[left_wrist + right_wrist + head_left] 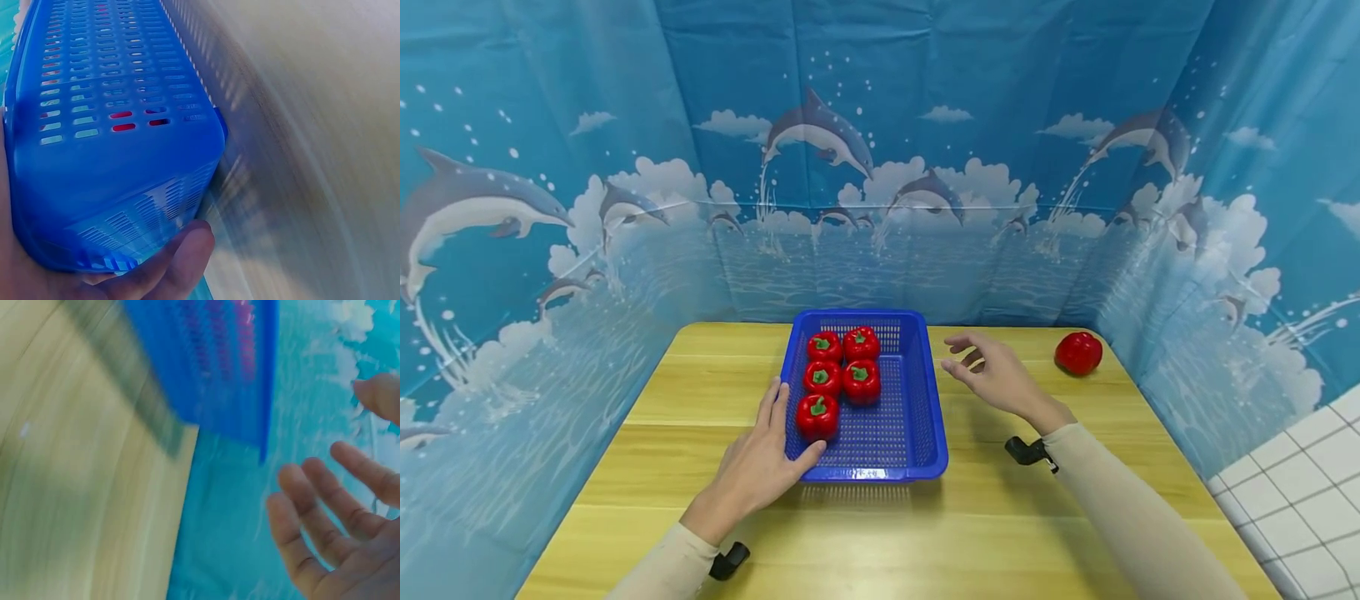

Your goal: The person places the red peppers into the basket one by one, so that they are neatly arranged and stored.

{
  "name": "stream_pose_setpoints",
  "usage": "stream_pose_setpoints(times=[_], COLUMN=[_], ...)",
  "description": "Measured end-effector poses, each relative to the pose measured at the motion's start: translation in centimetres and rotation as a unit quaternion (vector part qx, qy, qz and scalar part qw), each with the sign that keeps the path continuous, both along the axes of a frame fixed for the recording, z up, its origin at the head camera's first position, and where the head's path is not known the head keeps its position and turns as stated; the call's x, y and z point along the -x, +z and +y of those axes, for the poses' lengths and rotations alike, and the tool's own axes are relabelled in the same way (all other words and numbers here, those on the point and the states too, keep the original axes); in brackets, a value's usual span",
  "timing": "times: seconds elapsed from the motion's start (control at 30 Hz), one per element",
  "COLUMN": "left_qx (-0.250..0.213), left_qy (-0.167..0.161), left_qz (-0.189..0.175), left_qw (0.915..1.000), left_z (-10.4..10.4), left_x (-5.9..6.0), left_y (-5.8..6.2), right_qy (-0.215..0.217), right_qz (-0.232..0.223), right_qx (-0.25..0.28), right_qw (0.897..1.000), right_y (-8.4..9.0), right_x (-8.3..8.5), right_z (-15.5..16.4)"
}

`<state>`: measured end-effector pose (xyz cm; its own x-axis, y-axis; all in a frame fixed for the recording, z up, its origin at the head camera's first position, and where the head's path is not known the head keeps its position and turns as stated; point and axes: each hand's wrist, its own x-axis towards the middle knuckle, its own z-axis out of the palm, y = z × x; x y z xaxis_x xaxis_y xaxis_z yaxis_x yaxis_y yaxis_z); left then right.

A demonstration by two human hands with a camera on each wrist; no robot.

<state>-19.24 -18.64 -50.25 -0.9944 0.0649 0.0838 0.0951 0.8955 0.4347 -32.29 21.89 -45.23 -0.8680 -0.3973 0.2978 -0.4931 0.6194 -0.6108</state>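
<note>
Nearest the head camera, two pale-sleeved forearms reach over the yellow wooden table point(700, 400), each with a small black wrist camera strapped below. The left hand point(758, 462) holds the near left corner of the blue perforated plastic basket point(917, 433): its fingers lie along the left wall and its thumb hooks round the front edge, as the left wrist view confirms with the thumb point(169, 265) pressed against the basket point(112, 162) wall. The right hand point(992, 375) hovers just right of the basket, fingers spread and relaxed, touching nothing; the right wrist view shows the same open fingers point(325, 512) apart from the blue rim point(262, 375), though that picture is blurred.

The basket sits mid-table and holds five red bell peppers with green stems point(842, 371), packed towards its far left part. A sixth red pepper point(1078, 352) lies alone near the far right table edge, well apart from the right hand.

The lone pepper looks firm, smooth and glossy, probably light and somewhat slippery; a whole-hand wrap round its body seems safer than pinching the stem. The thin basket would likely flex, so steadying it at a corner or rim seems sound.
</note>
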Motion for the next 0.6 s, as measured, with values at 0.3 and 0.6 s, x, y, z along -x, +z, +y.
stream_pose_setpoints(times=[0.3,0.6], left_qx=[-0.003,-0.001], left_qy=[-0.002,0.002], left_qz=[0.018,0.014], left_qw=[0.9998,0.9999], left_z=[0.1,0.0], left_x=[0.0,0.0], left_y=[-0.4,-0.3], right_qy=[-0.046,-0.104], right_qz=[0.023,0.049], right_qx=[0.008,-0.005], right_qw=[0.999,0.993], right_y=[-2.2,-4.1], right_x=[1.7,3.6], right_z=[5.6,11.1])
